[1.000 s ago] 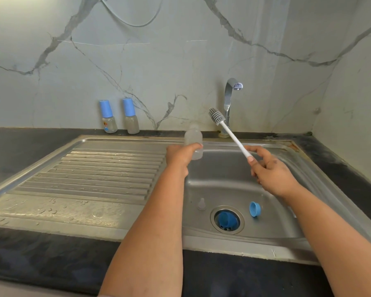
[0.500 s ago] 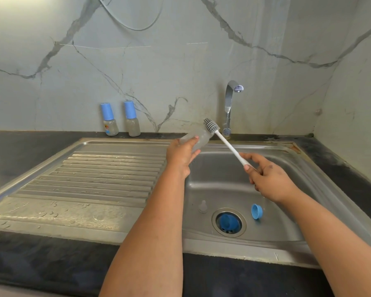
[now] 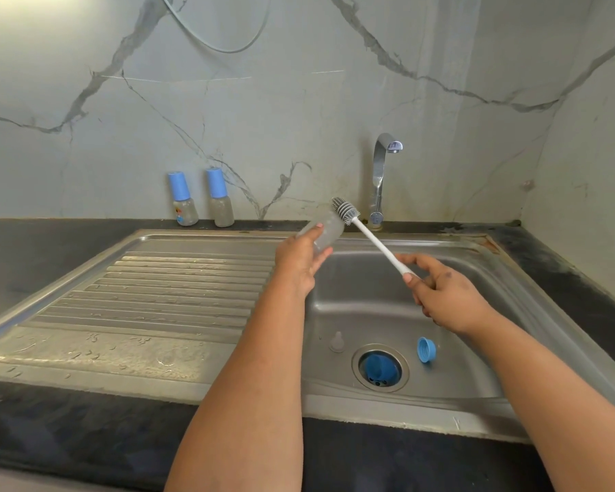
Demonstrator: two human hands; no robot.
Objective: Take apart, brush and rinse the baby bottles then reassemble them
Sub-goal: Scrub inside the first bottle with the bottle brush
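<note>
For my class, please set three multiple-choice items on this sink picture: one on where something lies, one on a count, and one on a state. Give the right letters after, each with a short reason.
1. Where does the loose blue ring lie?
A. on the draining board
B. in the sink basin, right of the drain
C. on the counter by the tap

2. How many capped bottles stand against the wall?
A. one
B. two
C. four

3. What is the state of the tap?
A. no water runs from it
B. a full stream runs from it
C. a hose covers it

Answers:
1 B: the blue ring rests on the floor of the sink basin, right of the drain.
2 B: one capped bottle and a second stand side by side.
3 A: nothing falls from the tap spout.
</note>
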